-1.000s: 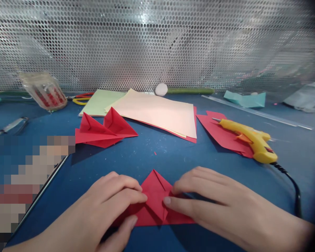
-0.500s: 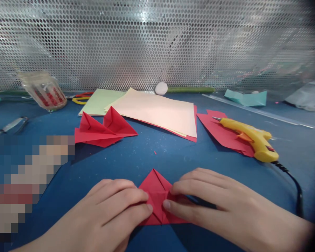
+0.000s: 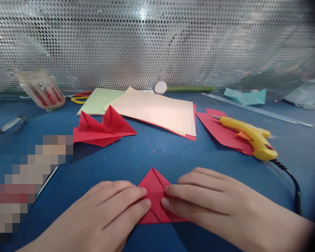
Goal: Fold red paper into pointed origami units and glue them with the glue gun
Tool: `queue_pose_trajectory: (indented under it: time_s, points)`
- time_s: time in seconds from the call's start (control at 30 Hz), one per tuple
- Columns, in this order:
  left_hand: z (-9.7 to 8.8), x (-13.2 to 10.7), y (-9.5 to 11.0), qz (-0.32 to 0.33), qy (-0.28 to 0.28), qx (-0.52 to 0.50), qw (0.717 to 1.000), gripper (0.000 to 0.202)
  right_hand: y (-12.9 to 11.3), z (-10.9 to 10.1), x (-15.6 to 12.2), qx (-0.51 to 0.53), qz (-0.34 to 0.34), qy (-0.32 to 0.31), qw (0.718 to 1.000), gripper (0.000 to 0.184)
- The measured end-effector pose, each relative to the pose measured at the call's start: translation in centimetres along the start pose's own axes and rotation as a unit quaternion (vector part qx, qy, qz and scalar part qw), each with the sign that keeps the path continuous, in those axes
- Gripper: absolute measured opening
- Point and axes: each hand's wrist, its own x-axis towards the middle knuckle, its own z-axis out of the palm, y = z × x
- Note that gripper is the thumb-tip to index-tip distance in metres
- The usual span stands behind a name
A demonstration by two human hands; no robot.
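Left hand [image 3: 105, 210]: it lay palm down, fingers straight and side by side, two fingertips pressing on the red folded paper [image 3: 155, 199]; its thumb was hidden, so I could not tell whether it pinched.
Right hand [image 3: 223, 206]: it mirrored the left, flat and close-fingered, two fingertips pressing on the same paper, thumb out of sight; again I could not tell about a pinch.
Red folded paper: it sat on the desk [image 3: 136, 161] between and partly under both hands, matte and crisply creased, its peak pointing away from them and its straight lower edge nearest the wearer.
Two-peaked red piece [image 3: 102, 130]: it stood beyond the left hand, stiff, with hollow pointed folds.
Peach sheet [image 3: 157, 110]: smooth and flat, it lay beyond both hands, over yellow and red edges and beside pale green sheets [image 3: 94, 101].
Yellow glue gun [image 3: 248, 135]: glossy plastic with a metal nozzle and orange trigger, it rested on red paper pieces [image 3: 214, 126] beyond the right hand; pale marks on its barrel were too small to read.
Mesh panel [image 3: 147, 45]: shiny, round-holed metal closed off the far side.
Open room: bare blue surface, flecked with white, ran from the fingertips to the peach sheet, holding one tiny red scrap [image 3: 154, 151]; the gun's black cord [image 3: 295, 185] came down near the right wrist.
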Motion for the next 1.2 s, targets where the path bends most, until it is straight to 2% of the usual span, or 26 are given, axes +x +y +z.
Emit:
queue_pose_trajectory:
  time_s: [0.13, 0.23, 0.37, 0.67, 0.97, 1.07, 1.2]
  points:
    - [-0.3, 0.2, 0.4, -0.011, -0.032, 0.018, 0.999, 0.049, 0.0, 0.0, -0.1, -0.013, 0.003, -0.001, 1.0, 0.046]
    - [-0.9, 0.6, 0.1, 0.008, -0.043, 0.018, 0.999, 0.05, -0.3, -0.1, 0.2, -0.016, 0.0, 0.009, 1.0, 0.06]
    - [-1.7, 1.0, -0.6, 0.035, -0.096, 0.049, 0.994, 0.059, -0.8, -0.1, 0.9, -0.01, 0.003, 0.029, 1.0, 0.075]
    - [-1.4, 0.2, -0.1, 0.052, -0.174, 0.068, 0.981, 0.059, -0.7, 0.5, 0.3, -0.001, 0.001, 0.05, 0.999, 0.064]
    - [-1.6, 1.2, 0.0, 0.052, -0.109, 0.053, 0.991, 0.038, -0.7, 0.3, 0.2, -0.025, -0.01, 0.04, 0.999, 0.063]
    - [-1.5, 1.3, 0.2, 0.041, -0.082, 0.054, 0.994, 0.039, -0.8, 0.2, 0.4, -0.027, -0.01, 0.029, 0.999, 0.063]
    - [-1.6, 1.5, -0.1, 0.062, -0.081, 0.063, 0.993, 0.049, -0.8, 0.1, 1.1, -0.041, -0.012, 0.023, 0.999, 0.062]
